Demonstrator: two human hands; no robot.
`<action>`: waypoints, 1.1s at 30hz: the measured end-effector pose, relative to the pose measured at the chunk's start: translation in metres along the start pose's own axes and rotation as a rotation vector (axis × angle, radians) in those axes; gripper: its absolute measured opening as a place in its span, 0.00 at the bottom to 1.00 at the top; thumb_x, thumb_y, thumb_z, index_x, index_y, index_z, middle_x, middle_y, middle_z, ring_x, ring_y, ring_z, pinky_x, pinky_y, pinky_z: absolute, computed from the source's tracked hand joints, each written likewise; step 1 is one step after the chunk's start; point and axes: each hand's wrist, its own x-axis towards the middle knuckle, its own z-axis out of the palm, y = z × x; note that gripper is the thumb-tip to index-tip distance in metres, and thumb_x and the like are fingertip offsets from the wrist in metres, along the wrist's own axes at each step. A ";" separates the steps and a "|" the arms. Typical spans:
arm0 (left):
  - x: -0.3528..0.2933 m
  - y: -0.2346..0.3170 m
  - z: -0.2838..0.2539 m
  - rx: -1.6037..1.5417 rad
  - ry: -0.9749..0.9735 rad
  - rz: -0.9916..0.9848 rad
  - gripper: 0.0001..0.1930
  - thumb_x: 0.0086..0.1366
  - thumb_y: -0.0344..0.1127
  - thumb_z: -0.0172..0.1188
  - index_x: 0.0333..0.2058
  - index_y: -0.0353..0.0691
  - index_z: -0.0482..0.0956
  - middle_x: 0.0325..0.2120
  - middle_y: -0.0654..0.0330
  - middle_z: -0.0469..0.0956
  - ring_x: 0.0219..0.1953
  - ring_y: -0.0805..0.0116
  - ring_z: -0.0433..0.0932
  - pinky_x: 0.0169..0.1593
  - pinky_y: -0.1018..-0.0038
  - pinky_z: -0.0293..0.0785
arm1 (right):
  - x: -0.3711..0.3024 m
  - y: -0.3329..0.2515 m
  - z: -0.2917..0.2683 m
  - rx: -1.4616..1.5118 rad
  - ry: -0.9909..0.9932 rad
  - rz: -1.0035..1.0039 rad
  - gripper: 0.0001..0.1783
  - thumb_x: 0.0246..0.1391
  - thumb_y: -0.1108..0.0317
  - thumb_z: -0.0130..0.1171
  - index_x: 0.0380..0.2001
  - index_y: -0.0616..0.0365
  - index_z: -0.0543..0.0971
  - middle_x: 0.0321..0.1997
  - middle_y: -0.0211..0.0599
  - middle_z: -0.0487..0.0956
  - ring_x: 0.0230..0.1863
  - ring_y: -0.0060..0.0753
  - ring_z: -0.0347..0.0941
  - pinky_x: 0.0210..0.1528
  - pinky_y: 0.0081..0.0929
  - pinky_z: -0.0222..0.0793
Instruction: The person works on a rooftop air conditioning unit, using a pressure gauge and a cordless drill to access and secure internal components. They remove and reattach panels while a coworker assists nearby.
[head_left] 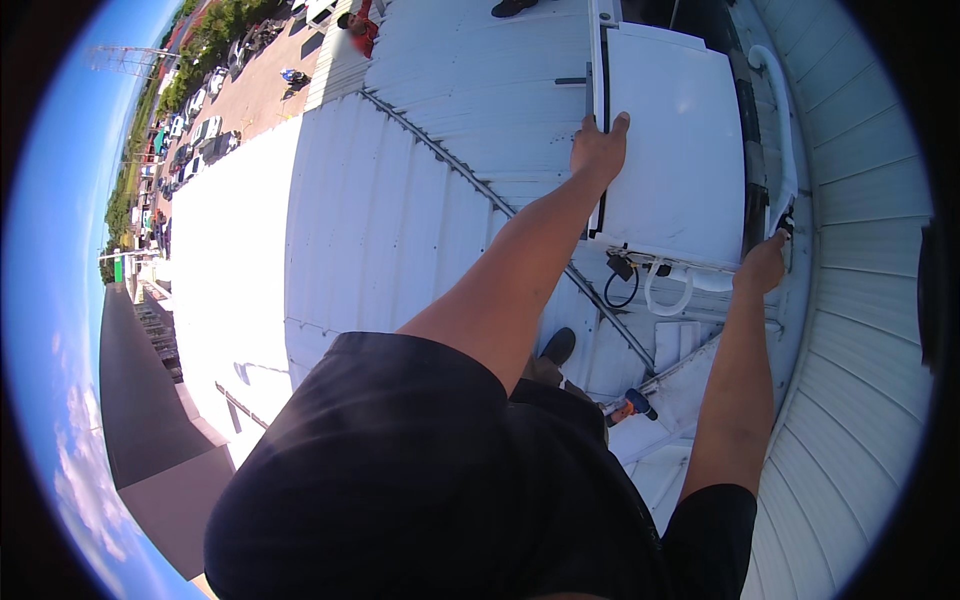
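Note:
A big white box-shaped metal unit (pixel 680 140), which looks like an outdoor air-conditioner unit, stands on the roof in front of me. My left hand (pixel 600 148) grips its left edge, thumb on the top panel and fingers over the side. At the near right corner my right hand (pixel 762 265) is closed on something small and dark, partly hidden by the fingers, beside a white wrapped pipe (pixel 783 130). A white hose (pixel 668 298) and a black cable (pixel 622 290) loop out below the unit's near end.
An orange and blue power tool (pixel 637 403) lies near my shoe (pixel 560 345). A ridged seam (pixel 440 150) crosses the metal roof (pixel 380 220). A corrugated wall (pixel 850 330) rises close on the right. Another person in red (pixel 360 38) is at the far left, with parked vehicles below.

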 end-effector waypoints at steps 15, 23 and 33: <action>0.002 -0.002 -0.002 0.001 -0.042 0.024 0.47 0.65 0.70 0.49 0.68 0.34 0.59 0.60 0.36 0.69 0.63 0.42 0.70 0.65 0.57 0.66 | -0.002 0.003 0.005 -0.018 0.019 -0.026 0.44 0.68 0.37 0.30 0.45 0.68 0.83 0.52 0.57 0.81 0.56 0.60 0.76 0.63 0.49 0.65; 0.004 -0.004 -0.001 -0.003 -0.047 0.034 0.48 0.64 0.71 0.48 0.68 0.33 0.58 0.60 0.37 0.69 0.63 0.41 0.69 0.65 0.55 0.66 | -0.002 0.005 0.006 -0.028 0.037 -0.044 0.44 0.68 0.36 0.29 0.45 0.66 0.84 0.51 0.56 0.82 0.55 0.60 0.77 0.62 0.51 0.66; -0.001 0.000 -0.001 -0.035 0.020 0.065 0.40 0.65 0.67 0.51 0.58 0.33 0.71 0.52 0.39 0.77 0.57 0.41 0.75 0.62 0.56 0.67 | -0.009 -0.004 0.001 0.013 0.019 -0.041 0.43 0.69 0.38 0.30 0.46 0.67 0.83 0.50 0.56 0.82 0.54 0.58 0.77 0.61 0.51 0.66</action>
